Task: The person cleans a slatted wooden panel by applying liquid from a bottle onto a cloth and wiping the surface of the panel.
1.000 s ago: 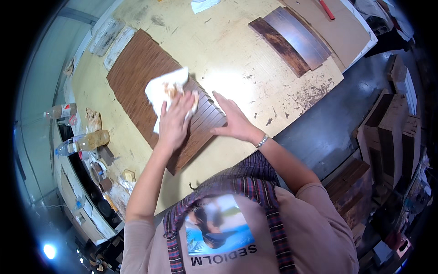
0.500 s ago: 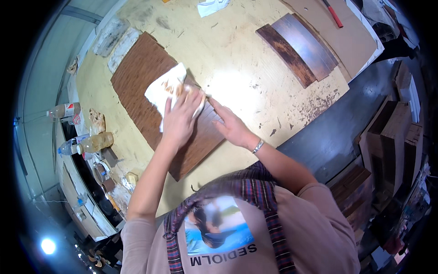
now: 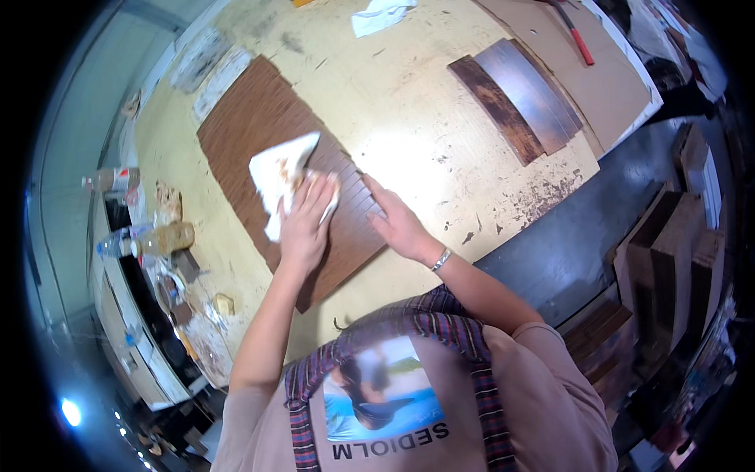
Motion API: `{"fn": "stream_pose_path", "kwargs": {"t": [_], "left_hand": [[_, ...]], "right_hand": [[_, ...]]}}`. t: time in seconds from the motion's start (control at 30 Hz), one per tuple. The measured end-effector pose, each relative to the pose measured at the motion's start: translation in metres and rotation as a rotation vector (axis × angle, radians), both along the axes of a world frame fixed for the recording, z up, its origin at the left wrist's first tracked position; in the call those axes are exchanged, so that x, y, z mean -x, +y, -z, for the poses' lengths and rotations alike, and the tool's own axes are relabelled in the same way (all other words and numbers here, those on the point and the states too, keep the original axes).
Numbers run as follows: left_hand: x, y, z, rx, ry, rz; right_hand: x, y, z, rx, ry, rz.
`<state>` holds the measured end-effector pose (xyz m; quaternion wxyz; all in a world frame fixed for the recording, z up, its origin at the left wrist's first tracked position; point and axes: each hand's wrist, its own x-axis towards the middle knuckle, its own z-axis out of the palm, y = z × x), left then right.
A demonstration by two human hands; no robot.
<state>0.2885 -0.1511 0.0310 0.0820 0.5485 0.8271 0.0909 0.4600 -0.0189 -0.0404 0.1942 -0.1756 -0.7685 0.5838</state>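
Observation:
A brown wooden board (image 3: 248,110) with rows of grooves lies slanted on the pale worktable. On its middle is a white cloth (image 3: 277,167) with brown stains. My left hand (image 3: 305,224) presses the near part of this cloth against the board, its fingers over the fabric. My right hand (image 3: 403,228), with a bracelet at the wrist, rests along the board's right edge. Its fingers are stretched out and the thumb lies on the board's face.
Two dark wood strips and a shiny curved panel (image 3: 523,86) lie at the right. Behind are a second white cloth (image 3: 383,16) and a red-handled tool (image 3: 580,46). Bottles (image 3: 167,239) stand along the left edge. Wooden pieces (image 3: 664,244) are stacked at the far right.
My left hand and the cloth have slid a little toward me over the board. My right hand stays at the board's right edge.

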Motion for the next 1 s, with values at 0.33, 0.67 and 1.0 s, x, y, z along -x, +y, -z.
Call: {"fn": "stream_pose_path", "kwargs": {"t": [0.33, 0.67, 1.0], "left_hand": [[0.031, -0.158, -0.001, -0.33, -0.324, -0.679], [-0.072, -0.098, -0.015, -0.091, -0.034, -0.167], [-0.07, -0.146, 0.053, -1.095, -1.32, -1.122]], "right_hand": [[0.0, 0.004, -0.004, 0.042, 0.039, -0.041], [-0.002, 0.025, -0.039, -0.255, -0.226, -0.353], [0.006, 0.009, -0.02, 0.134, -0.06, -0.23]]}}
